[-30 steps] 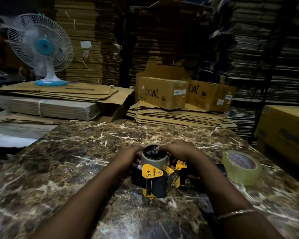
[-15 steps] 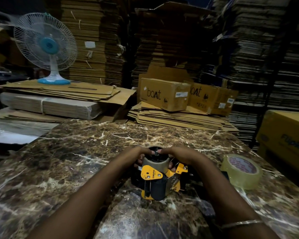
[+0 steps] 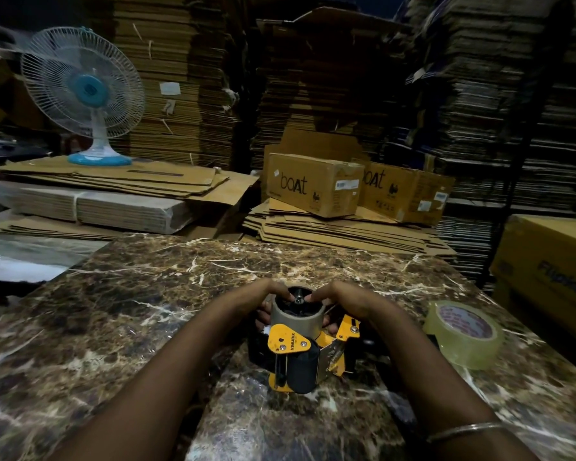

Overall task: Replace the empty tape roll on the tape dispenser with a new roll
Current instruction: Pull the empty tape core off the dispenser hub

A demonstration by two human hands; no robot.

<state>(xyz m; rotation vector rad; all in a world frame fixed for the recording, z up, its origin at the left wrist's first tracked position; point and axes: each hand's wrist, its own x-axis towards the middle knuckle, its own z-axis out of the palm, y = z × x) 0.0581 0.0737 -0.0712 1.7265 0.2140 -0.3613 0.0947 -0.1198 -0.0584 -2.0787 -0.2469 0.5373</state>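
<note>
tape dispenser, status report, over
Left hand and right hand both gripping empty core, still on tape dispenser. New roll waiting at right on table. Nothing blocking.

The tape dispenser [image 3: 296, 354] in front of me is a yellow and black hand-held model with a metal frame, standing on the marble tabletop [image 3: 147, 294] with its dark roller toward me. On its black hub sits the empty tape roll [image 3: 296, 316], a bare grey-brown cardboard core with its open end turned up toward me. To my right, apart from the dispenser, the new roll [image 3: 463, 334] of clear tape lies flat on the tabletop, full, with a red-printed core.
</note>
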